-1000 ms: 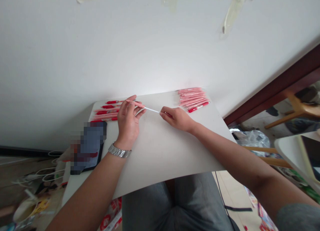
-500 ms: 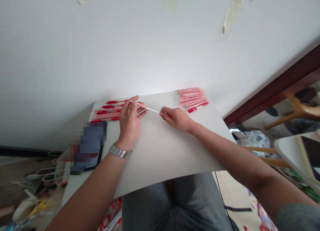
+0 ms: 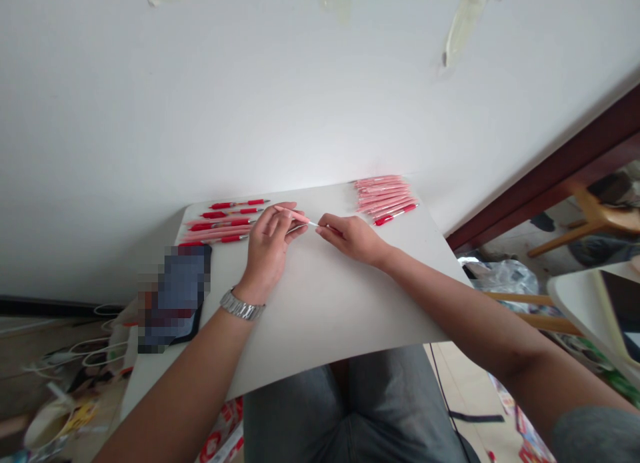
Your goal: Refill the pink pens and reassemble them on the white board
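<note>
While the left hand (image 3: pixel 270 249) closes its fingers around a pink pen barrel (image 3: pixel 291 213), held just above the far middle of the bench (image 3: pixel 320 309), the right hand (image 3: pixel 353 239) pinches a thin white refill (image 3: pixel 311 223) between thumb and forefinger, its free end meeting the barrel's open mouth. Both pieces sit between the 2 hands, clear of the surface.

The barrel looks light, rigid and smooth, likely slippery plastic, so a wrap of several fingers along its middle suits it best. The refill appears far slimmer and springy; it would probably bow or kink if gripped at its far tail, and a pinch close to the entering end should hold it straighter.

At far left lies a row of red pens (image 3: pixel 225 226), side by side against the wall (image 3: pixel 300 103); at far right rests a bundle of pink barrels (image 3: pixel 385 197). A dark device (image 3: pixel 175 296) lies at the near left edge, beside the wristwatch (image 3: pixel 241 306) on the left wrist.
</note>
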The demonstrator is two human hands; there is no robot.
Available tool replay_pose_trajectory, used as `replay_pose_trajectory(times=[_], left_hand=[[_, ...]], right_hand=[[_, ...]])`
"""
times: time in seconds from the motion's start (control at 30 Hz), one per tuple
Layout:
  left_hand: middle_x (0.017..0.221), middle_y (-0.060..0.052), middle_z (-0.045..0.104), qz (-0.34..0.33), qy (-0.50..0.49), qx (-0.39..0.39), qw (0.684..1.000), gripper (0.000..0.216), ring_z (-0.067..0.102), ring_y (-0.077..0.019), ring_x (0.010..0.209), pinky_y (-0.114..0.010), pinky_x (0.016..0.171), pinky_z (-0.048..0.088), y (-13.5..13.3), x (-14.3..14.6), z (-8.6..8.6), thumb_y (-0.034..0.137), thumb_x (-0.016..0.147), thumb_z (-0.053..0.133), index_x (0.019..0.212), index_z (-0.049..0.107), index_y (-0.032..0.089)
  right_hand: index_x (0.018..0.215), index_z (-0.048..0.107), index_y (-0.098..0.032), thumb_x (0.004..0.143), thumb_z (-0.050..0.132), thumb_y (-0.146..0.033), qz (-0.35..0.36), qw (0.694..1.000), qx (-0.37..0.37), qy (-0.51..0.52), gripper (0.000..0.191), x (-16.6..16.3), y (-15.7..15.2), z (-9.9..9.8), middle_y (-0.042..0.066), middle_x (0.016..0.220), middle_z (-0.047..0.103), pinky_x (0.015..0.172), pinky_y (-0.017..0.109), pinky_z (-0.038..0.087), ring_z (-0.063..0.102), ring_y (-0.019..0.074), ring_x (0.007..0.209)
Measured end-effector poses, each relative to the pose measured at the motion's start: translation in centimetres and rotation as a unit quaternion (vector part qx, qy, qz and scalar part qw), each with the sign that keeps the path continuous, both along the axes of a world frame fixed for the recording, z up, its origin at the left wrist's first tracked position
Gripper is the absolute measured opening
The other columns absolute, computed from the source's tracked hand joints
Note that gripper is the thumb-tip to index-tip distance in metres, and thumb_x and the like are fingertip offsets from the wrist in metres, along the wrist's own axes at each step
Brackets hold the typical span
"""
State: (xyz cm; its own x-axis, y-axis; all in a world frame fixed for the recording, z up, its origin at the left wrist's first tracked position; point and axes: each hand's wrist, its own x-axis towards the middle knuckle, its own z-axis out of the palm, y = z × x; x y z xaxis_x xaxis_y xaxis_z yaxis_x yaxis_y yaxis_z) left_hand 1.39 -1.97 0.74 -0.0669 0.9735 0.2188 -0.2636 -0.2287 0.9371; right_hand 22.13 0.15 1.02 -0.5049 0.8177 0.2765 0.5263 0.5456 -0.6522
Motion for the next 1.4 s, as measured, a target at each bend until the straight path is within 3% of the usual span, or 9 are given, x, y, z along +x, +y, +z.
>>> replay_pose_trajectory(times=[0.3,0.53,0.7,0.77,0.87,0.97,1.1,1.4], left_hand=[[0.11,-0.008,0.077,-0.04,0.006,-0.013,0.999,0.029,0.077,-0.0203,0.103,-0.032,0.086,0.064,-0.1,-0.08,0.01,0.049,0.099,0.072,0.112,0.067,0.024],[0.103,-0.006,0.077,-0.032,-0.002,0.016,0.999,0.026,0.077,-0.0187,0.102,-0.034,0.093,0.064,0.0,0.13,-0.13,0.047,0.1,0.071,0.11,0.065,0.023],[0.101,-0.005,0.077,-0.012,-0.019,0.013,1.0,0.025,0.078,-0.019,0.103,-0.035,0.093,0.065,0.26,0.0,-0.25,0.046,0.1,0.072,0.11,0.065,0.024],[0.101,-0.005,0.077,-0.008,-0.021,0.01,1.0,0.025,0.078,-0.0199,0.104,-0.035,0.093,0.065,0.26,-0.01,-0.23,0.046,0.1,0.072,0.11,0.065,0.024],[0.104,-0.006,0.078,-0.009,-0.018,0.004,1.0,0.028,0.078,-0.0224,0.11,-0.038,0.096,0.065,0.14,0.05,-0.17,0.047,0.099,0.073,0.111,0.065,0.024],[0.107,-0.007,0.079,-0.019,-0.009,-0.005,1.0,0.031,0.078,-0.0236,0.112,-0.041,0.099,0.064,-0.08,0.14,-0.08,0.049,0.098,0.074,0.113,0.065,0.023],[0.107,-0.01,0.081,-0.028,0.003,-0.013,1.0,0.031,0.077,-0.0245,0.115,-0.041,0.101,0.063,-0.35,0.22,0.09,0.048,0.098,0.075,0.114,0.067,0.022],[0.105,-0.01,0.082,-0.025,0.008,-0.021,0.999,0.035,0.076,-0.0269,0.121,-0.041,0.099,0.063,-0.51,0.43,0.16,0.052,0.094,0.078,0.113,0.068,0.023]], right_hand=[[0.101,0.063,-0.024,0.108,0.05,-0.048,-0.005,1.0,0.01,0.012,0.028,0.07,0.22,-0.31,-0.005,0.067,0.052,0.063,0.025,0.031,0.044,0.0127,0.06],[0.103,0.064,-0.022,0.109,0.05,-0.047,0.003,1.0,0.011,0.025,0.029,-0.1,0.01,-0.22,-0.003,0.073,0.058,0.064,0.025,0.034,0.049,0.0133,0.064],[0.128,0.064,-0.019,0.107,0.047,-0.031,0.064,0.996,0.048,0.048,0.03,0.0,0.07,-0.13,0.007,0.102,0.069,0.078,0.029,0.046,0.061,0.0176,0.083],[0.138,0.061,-0.021,0.105,0.046,-0.026,0.064,0.995,0.054,0.056,0.036,0.08,0.08,-0.12,0.009,0.108,0.07,0.082,0.031,0.048,0.064,0.0187,0.087],[0.143,0.054,-0.025,0.104,0.053,-0.031,0.033,0.997,0.005,0.073,0.04,0.14,0.03,-0.15,0.005,0.108,0.074,0.081,0.031,0.05,0.067,0.0182,0.085],[0.13,0.056,-0.027,0.1,0.065,-0.041,-0.013,0.996,-0.035,0.086,0.034,0.13,0.04,-0.29,0.0,0.1,0.076,0.073,0.028,0.047,0.065,0.0163,0.076],[0.109,0.06,-0.025,0.099,0.066,-0.046,-0.028,0.995,-0.002,0.095,0.024,0.08,0.18,-0.39,0.001,0.1,0.075,0.069,0.026,0.045,0.062,0.0153,0.075],[0.107,0.064,-0.023,0.101,0.063,-0.044,-0.028,0.994,0.027,0.102,0.022,-0.16,0.01,0.04,0.003,0.1,0.074,0.07,0.026,0.044,0.061,0.0149,0.076]])
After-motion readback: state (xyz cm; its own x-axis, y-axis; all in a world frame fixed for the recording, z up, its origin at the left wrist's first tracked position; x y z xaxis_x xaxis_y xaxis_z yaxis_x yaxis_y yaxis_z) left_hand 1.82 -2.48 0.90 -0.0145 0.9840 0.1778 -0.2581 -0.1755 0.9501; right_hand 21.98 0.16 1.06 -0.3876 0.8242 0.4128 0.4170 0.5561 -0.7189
